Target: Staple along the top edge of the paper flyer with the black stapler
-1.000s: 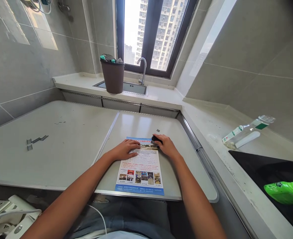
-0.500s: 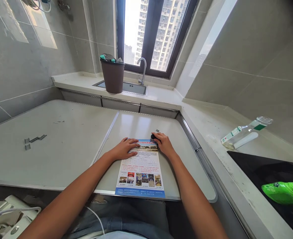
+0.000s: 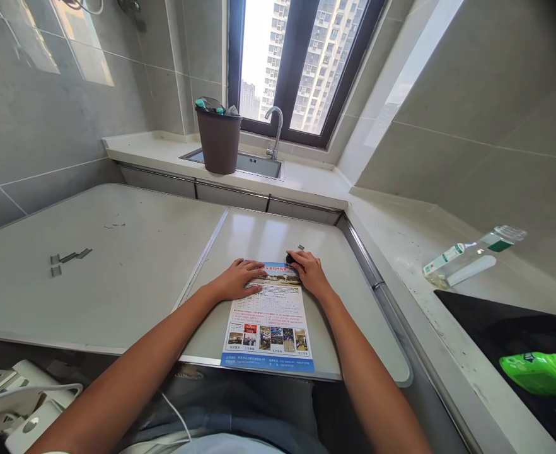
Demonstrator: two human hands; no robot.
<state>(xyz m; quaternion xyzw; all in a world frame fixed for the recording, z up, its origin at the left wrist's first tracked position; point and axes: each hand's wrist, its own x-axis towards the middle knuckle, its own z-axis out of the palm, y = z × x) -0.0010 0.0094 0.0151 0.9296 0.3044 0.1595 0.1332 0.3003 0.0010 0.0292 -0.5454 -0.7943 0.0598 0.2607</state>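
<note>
Right now, you have a printed flyer (image 3: 269, 321) lying flat on the pale tabletop (image 3: 155, 287), face up, to the right of the white seam, its blue lower band reaching the front edge nearest you. Your left hand (image 3: 241, 279) rests palm down at the flyer's upper left, its fingers loosely spread over the paper and gripping nothing. Your right hand (image 3: 310, 273) is closed around a small black stapler (image 3: 289, 259) at the flyer's upper right corner; your fingers hide most of the tool, so I cannot tell whether its jaws are around the paper.

Just beyond your right hand, you have a short strip of staples (image 3: 301, 247) on the tabletop. Well off to your left lie more staple strips (image 3: 70, 256), some touching, with a few thin dark scraps (image 3: 115, 225) farther back.

Ahead of you, under the window (image 3: 285, 82), a brown waste bin (image 3: 218, 144) stands upright at the metal sink (image 3: 271, 169), just left of the curved faucet (image 3: 278, 129). On the white ledge (image 3: 386, 236) to your right, you see a clear bottle (image 3: 471, 255), and nearer you a bright green package (image 3: 540, 373) lies on a black panel (image 3: 505, 325).
</note>
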